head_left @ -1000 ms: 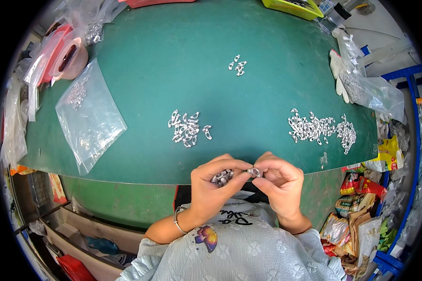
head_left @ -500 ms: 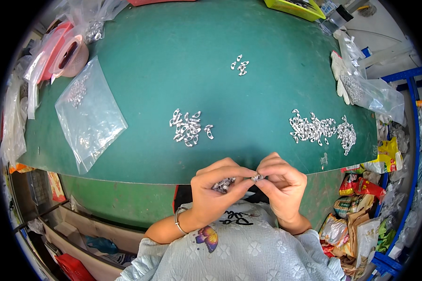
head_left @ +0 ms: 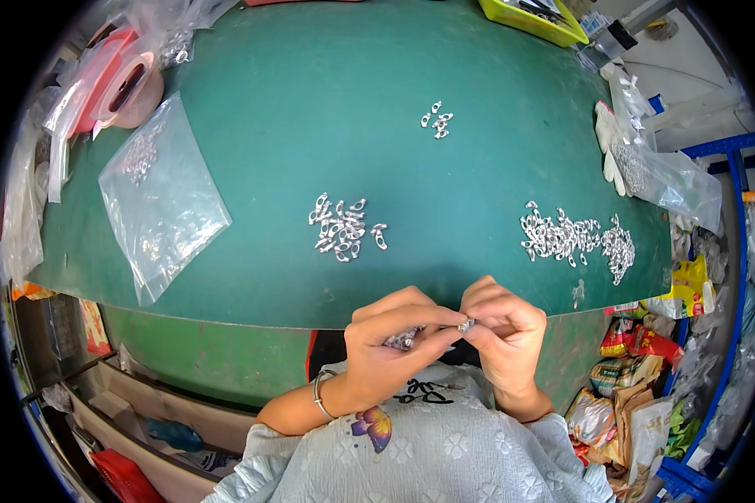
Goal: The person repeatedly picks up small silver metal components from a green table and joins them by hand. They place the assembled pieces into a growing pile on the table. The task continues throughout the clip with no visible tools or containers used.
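Near the table's front edge, my left hand [head_left: 392, 335] cups several small silver metal parts [head_left: 403, 339] in its curled palm. Its thumb and forefinger pinch one more small silver metal part [head_left: 465, 326]. My right hand [head_left: 507, 335] meets it there, thumb and forefinger closed on the same part. Fingertips cover much of it, so its exact shape is hard to make out. Ahead of my left hand lies a pile of silver clasp-like parts [head_left: 339, 228] with oval holes. A larger pile of similar parts [head_left: 562, 235] is to the right, and a few more parts [head_left: 441, 124] lie farther back.
A clear plastic bag [head_left: 168, 214] holding small parts lies flat at left, near pink baskets [head_left: 134, 92]. A yellow-green tray [head_left: 535, 18] stands at the back. White gloves [head_left: 609, 142] and another filled bag [head_left: 671, 180] are at the right edge of the green table [head_left: 268, 126].
The pinched part has turned slightly between my fingertips. Both hands stay nearly in place, while the whole view has shifted a little.
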`<state>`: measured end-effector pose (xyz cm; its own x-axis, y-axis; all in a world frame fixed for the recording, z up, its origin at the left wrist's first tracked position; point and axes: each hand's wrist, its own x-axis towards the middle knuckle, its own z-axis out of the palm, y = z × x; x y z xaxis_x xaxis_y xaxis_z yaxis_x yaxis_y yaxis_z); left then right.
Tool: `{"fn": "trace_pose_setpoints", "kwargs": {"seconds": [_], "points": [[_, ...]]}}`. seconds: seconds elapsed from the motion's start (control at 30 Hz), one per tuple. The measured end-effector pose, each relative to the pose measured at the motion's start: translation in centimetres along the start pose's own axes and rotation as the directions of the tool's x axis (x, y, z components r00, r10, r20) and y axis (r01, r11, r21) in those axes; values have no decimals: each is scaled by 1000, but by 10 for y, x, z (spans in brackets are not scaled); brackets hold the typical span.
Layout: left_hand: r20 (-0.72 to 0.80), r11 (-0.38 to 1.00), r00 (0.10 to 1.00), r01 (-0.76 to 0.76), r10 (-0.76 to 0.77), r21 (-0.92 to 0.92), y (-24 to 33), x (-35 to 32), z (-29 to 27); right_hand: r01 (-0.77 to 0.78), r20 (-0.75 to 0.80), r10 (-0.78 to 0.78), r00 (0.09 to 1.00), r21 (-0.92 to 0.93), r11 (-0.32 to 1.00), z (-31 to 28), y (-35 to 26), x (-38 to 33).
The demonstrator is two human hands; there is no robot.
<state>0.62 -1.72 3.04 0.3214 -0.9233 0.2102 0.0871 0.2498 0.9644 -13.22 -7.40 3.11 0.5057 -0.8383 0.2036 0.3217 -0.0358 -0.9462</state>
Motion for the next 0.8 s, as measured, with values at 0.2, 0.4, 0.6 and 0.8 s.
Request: {"fn": "trace_pose_setpoints", "kwargs": {"seconds": [0.2,0.4,0.6,0.8], "points": [[5,1000,1000,17,-17,-16,1,0,-2,-73,25,71,997,106,992,1,1,-1],[7,998,999,40,-39,-41,-1,0,-3,-171,27,169,985,184,968,3,1,-3],[-12,990,996,85,-86,-109,-4,-4,-3,-119,-1,120,993,137,983,5,0,-3],[12,990,997,82,-81,-115,-4,0,-4,-163,17,162,987,142,976,5,0,-1]]}}
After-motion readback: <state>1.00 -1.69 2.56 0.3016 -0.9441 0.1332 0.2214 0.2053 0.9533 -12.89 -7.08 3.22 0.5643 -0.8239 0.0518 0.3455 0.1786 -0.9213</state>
